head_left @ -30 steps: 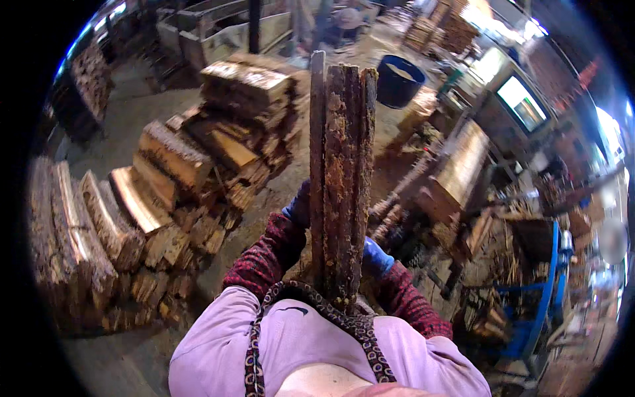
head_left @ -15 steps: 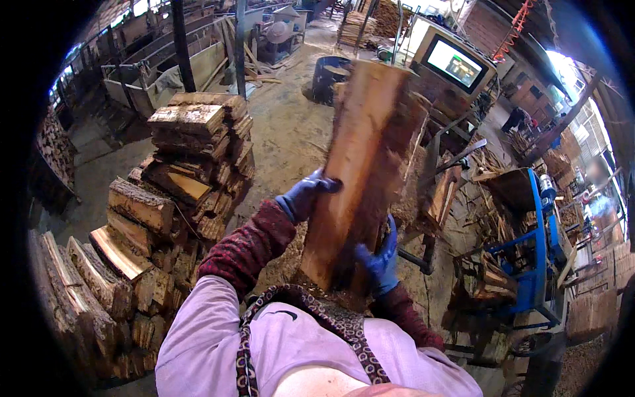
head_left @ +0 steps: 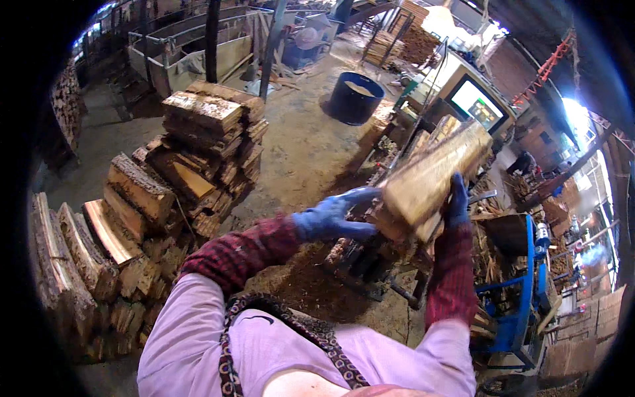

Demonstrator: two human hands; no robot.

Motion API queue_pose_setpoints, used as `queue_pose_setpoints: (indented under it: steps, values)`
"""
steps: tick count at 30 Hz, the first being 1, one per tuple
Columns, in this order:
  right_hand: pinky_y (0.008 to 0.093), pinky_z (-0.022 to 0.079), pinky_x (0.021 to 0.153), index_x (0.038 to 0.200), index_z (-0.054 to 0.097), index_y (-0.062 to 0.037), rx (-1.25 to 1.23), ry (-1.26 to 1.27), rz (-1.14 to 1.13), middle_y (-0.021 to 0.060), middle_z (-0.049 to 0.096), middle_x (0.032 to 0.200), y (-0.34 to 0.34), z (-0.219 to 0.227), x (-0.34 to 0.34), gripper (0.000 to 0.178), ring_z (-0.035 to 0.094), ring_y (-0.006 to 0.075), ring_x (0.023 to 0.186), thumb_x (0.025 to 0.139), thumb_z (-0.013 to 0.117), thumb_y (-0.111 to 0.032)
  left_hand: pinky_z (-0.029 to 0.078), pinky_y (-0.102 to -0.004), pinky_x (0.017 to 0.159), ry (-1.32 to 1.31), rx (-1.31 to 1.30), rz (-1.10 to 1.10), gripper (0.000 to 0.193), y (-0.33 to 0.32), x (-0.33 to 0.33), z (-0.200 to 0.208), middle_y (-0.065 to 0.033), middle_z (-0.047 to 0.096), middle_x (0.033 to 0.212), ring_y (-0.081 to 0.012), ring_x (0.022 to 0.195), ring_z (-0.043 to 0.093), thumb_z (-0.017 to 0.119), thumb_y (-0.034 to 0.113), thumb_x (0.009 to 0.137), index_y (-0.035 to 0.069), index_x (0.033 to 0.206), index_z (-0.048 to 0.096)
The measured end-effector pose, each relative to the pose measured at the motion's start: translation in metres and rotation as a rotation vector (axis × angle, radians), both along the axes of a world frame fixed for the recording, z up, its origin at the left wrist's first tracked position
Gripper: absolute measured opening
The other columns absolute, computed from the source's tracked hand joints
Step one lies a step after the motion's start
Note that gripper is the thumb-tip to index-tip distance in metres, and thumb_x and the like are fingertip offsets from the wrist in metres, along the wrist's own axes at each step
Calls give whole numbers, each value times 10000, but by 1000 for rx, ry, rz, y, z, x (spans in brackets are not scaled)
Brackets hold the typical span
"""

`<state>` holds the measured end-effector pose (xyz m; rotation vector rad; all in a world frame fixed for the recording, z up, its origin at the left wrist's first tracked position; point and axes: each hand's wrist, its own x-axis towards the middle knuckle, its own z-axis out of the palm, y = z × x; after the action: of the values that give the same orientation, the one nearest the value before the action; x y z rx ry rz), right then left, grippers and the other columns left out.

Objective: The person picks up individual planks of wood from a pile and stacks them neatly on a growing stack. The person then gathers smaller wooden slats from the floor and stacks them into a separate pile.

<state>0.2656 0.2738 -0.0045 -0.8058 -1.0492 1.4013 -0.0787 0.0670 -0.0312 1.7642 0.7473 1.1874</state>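
A thick split slab of wood (head_left: 436,175) lies tilted over other wood pieces on a machine, ahead and to the right. My right hand (head_left: 458,200), in a blue glove, is against its right side with the fingers pointing up along it; the thumb is hidden. At the slab's near left end, my left hand (head_left: 336,215), also gloved in blue, has its thumb and fingers spread. The fingertips reach to the slab's edge; whether they touch it I cannot tell.
At the left, rough split wood (head_left: 205,112) is stacked high. A dark blue tub (head_left: 356,99) stands on the floor ahead. Beyond the slab is a lit screen (head_left: 476,104) in a cabinet. A blue metal frame (head_left: 526,284) stands at the right, and a person (head_left: 522,163) is farther back.
The slab has gone from upright before my chest to tilted over the machine, forward and right. My left hand has come off its face and spread; my right hand has moved up its side.
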Motion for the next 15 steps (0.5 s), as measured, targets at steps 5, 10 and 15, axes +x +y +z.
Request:
queue_pose_setpoints:
  steps: [5, 10, 15]
  values:
    - [441, 513, 953, 1488, 455, -42, 100, -405, -129, 100, 642, 1275, 143, -45, 3, 715, 625, 289, 1067, 911, 780, -314, 401, -391, 1147, -74, -643, 160, 750, -106, -142, -173, -135, 581, 1445, -217, 1333, 526, 765, 431, 938, 29, 1510, 494]
    - [469, 432, 1083, 1361, 595, 17, 801, -1421, -538, 224, 588, 1394, 77, -26, -129, 718, 536, 367, 1277, 860, 817, -447, 524, -293, 708, -482, -1311, 752, 497, -354, -277, -331, -23, 679, 1152, -143, 863, 639, 700, 510, 945, 185, 1317, 649]
    - [456, 388, 1164, 1416, 585, -16, 1228, -607, 96, 182, 592, 1450, -76, -53, -383, 660, 503, 315, 1388, 875, 845, -291, 544, -339, 789, -672, -1329, 962, 507, -371, -282, -311, -33, 689, 1208, -186, 926, 677, 661, 528, 969, 222, 1373, 620]
